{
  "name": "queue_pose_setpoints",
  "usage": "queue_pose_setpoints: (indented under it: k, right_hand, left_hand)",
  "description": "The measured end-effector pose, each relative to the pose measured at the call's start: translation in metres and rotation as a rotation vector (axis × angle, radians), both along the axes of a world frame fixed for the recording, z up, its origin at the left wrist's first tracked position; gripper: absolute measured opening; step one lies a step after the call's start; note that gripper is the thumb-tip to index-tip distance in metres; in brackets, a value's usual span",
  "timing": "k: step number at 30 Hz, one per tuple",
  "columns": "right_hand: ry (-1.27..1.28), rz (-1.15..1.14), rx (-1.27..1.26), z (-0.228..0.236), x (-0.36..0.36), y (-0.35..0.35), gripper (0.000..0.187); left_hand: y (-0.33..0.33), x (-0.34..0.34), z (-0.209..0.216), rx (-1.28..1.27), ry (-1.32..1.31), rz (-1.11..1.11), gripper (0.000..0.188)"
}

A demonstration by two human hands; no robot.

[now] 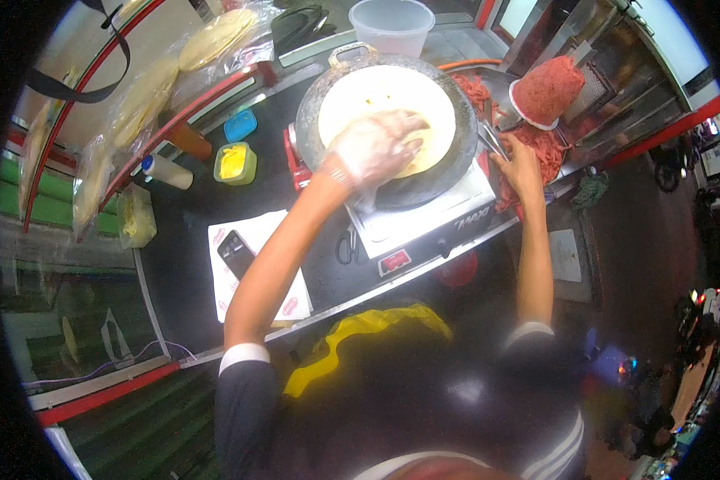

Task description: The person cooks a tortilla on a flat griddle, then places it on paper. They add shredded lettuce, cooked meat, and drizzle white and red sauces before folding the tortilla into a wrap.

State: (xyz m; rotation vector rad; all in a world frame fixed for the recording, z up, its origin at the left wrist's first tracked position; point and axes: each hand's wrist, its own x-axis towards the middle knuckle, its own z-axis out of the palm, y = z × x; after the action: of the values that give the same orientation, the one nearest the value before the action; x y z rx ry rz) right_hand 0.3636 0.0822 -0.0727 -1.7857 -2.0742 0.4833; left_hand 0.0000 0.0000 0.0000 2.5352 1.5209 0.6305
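Note:
A round pale flatbread [380,86] lies on a dark, wide pan [307,120] set on a silver gas stove [432,220]. Over the flatbread's lower half is my left hand [380,146], in a clear plastic glove. Its fingers are stretched out and slightly apart, with nothing seen in them; whether the fingertips press the bread I cannot tell. My right hand [523,166], right of the pan, grips metal tongs [493,139]. Beside it, shredded reddish meat [542,152] fills a metal tray, below a cone of stacked meat [550,86].
On the dark counter stand an open tub of yellow spread [234,164], a blue lid [240,126] and a white bottle [168,173]. A phone [234,254] rests on white paper [294,290], near scissors [346,246]. Bagged flatbreads [218,40] and a translucent bucket [392,29] sit behind.

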Motion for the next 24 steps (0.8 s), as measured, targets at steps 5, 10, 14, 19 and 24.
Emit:
queue_pose_setpoints:
  k: [5, 10, 14, 19, 24]
  right_hand:
    - [-0.034, 0.029, 0.205, 0.019, 0.006, -0.005, 0.043]
    - [0.392, 0.264, -0.02, 0.108, 0.049, -0.024, 0.041]
    - [0.178, 0.375, -0.282, 0.127, 0.038, 0.002, 0.042]
    - [0.387, 0.588, -0.156, 0.081, -0.063, 0.078, 0.041]
    - [0.592, 0.782, -0.151, 0.143, -0.06, 0.08, 0.048]
  left_hand:
    - [0.064, 0.029, -0.035, 0.153, 0.232, -0.078, 0.021]
    - [0.068, 0.029, -0.047, 0.153, 0.106, -0.081, 0.023]
    - [0.033, 0.003, -0.014, 0.319, -0.119, 0.069, 0.027]
    - [-0.002, -0.022, 0.016, -0.315, 0.105, 0.163, 0.038]
    - [-0.068, -0.08, 0.043, 0.232, -0.344, 0.448, 0.026]
